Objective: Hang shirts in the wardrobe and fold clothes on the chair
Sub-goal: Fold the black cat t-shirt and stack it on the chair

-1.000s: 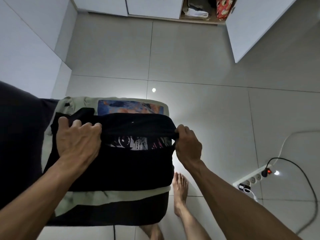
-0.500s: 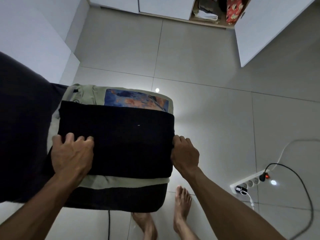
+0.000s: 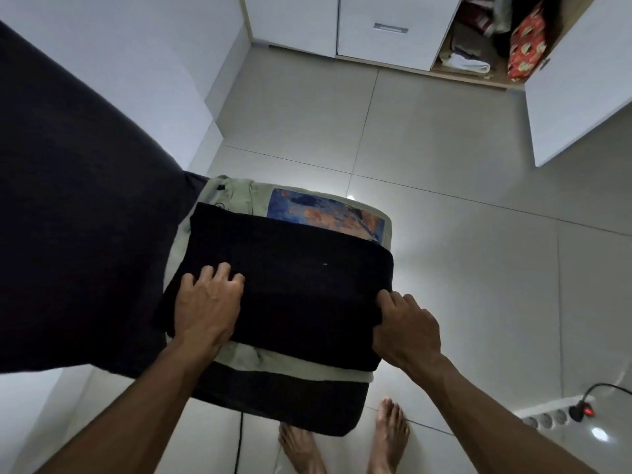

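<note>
Black folded shirt [image 3: 290,285] — left hand [image 3: 205,306] flat on it, right hand [image 3: 407,330] fingers pinching its right edge.

- Both forearms are bare up to the lower edge of the frame, with no sleeve showing on either.
- The left hand [image 3: 205,304] and the right hand [image 3: 405,328] are bare: no glove, ring, watch or band.
- At bottom centre two bare feet [image 3: 345,439] show, without socks or shoes, toes visible.
</note>
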### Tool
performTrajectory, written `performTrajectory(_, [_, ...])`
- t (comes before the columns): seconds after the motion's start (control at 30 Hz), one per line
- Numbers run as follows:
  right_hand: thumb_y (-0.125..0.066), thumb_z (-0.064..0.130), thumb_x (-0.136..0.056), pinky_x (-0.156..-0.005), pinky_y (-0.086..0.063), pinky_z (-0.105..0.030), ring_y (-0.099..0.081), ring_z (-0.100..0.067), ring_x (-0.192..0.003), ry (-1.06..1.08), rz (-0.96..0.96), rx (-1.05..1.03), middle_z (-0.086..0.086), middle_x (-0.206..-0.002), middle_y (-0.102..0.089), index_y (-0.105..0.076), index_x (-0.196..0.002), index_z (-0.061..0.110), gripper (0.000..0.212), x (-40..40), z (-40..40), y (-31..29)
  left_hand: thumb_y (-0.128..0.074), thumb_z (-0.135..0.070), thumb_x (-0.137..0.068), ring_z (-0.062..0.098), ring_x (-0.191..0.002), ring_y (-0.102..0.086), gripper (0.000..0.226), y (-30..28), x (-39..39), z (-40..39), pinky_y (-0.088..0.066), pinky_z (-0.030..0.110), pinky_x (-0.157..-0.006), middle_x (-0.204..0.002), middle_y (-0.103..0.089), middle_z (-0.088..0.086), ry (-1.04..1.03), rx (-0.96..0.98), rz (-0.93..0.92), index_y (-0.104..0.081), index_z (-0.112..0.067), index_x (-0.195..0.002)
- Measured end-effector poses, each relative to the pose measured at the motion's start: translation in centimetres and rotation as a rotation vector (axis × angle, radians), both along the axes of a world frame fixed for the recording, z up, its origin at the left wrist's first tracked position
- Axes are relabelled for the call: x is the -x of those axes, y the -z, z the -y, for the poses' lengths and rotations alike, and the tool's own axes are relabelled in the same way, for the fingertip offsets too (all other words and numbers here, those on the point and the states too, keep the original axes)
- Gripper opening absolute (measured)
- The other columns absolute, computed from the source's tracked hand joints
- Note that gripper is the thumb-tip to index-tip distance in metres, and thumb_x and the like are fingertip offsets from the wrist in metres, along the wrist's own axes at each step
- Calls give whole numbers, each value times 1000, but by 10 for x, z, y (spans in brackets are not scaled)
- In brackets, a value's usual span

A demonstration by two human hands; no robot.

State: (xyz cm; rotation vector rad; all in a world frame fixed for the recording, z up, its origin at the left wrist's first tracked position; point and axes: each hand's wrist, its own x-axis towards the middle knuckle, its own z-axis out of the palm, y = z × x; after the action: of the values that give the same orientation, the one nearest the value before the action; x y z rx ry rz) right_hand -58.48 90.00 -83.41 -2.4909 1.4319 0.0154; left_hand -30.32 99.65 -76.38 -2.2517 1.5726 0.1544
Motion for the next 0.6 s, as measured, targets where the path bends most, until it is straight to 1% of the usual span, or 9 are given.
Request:
performTrajectory(0.1, [-63, 27, -61, -50, -45, -26, -50, -19, -59, 8, 65, 6, 2, -73, -58, -59, -86, 16, 28, -17, 0, -10, -53, -18, -96, 20, -116, -49, 42, -1, -3, -6, -44, 35, -92, -131, -48, 0, -77, -38, -36, -48, -26, -137])
performTrajectory(0.2, [-58, 29, -64, -55, -47, -30, -52, -19, -66, -52, 151, 21, 3, -78, -56, -58, -87, 18, 26, -58, 2, -24, -46, -14, -97, 19, -113, -49, 43, -3, -10, -9, -46, 31, -86, -130, -47, 0, -128, -33, -118, -47, -23, -139])
performTrajectory(0.27, [-55, 31, -65, -60, -49, -34, -55, -20, -74, -122, 129, 20, 2, -84, -58, -61, -92, 19, 30, -87, 2, -33, -53, -16, -93, 18, -112, -50, 47, -5, -14, -12, -47, 31, -87, -127, -47, -2, -174, -77, -195, -46, -24, -139])
performTrajectory(0.33, [-52, 34, -68, -65, -49, -37, -55, -21, -83, -163, 97, 13, 1, -92, -58, -63, -98, 20, 36, -113, 6, -39, -62, -32, -84, 18, -112, -52, 57, -9, -20, -14, -47, 36, -93, -123, -51, -4, -227, -170, -295, -44, -26, -137])
performTrajectory(0.37, [-51, 34, -69, -68, -50, -38, -55, -22, -88, -168, 87, 7, 0, -97, -58, -64, -103, 20, 38, -126, 10, -42, -62, -45, -79, 18, -112, -52, 62, -12, -27, -14, -45, 39, -96, -122, -52, -6, -271, -196, -365, -42, -28, -135])
performTrajectory(0.4, [-52, 33, -71, -72, -50, -39, -55, -23, -94, -163, 85, 1, -2, -104, -58, -63, -108, 20, 40, -137, 16, -43, -58, -55, -78, 17, -111, -53, 63, -16, -35, -11, -44, 41, -97, -121, -54, -7, -334, -169, -452, -41, -29, -132])
performTrajectory(0.47, [-56, 30, -79, -85, -49, -43, -53, -26, -111, -145, 88, -17, -3, -122, -56, -59, -119, 21, 41, -156, 33, -44, -52, -59, -83, 18, -106, -56, 52, -20, -55, 0, -46, 42, -93, -120, -57, -6, -433, 13, -569, -41, -30, -126])
performTrajectory(0.53, [-56, 27, -90, -97, -44, -45, -47, -27, -120, -133, 80, -26, -2, -132, -51, -53, -128, 22, 39, -169, 50, -42, -47, -49, -95, 24, -107, -59, 40, -15, -79, 19, -48, 40, -86, -124, -58, 0, -448, 238, -512, -40, -30, -130])
performTrajectory(0.6, [-52, 31, -97, -102, -39, -44, -43, -24, -121, -100, 69, -84, 0, -132, -50, -49, -133, 24, 36, -175, 67, -39, -41, -38, -103, 30, -103, -61, 39, -7, -105, 43, -45, 40, -74, -123, -59, 4, -432, 328, -415, -34, -32, -140])
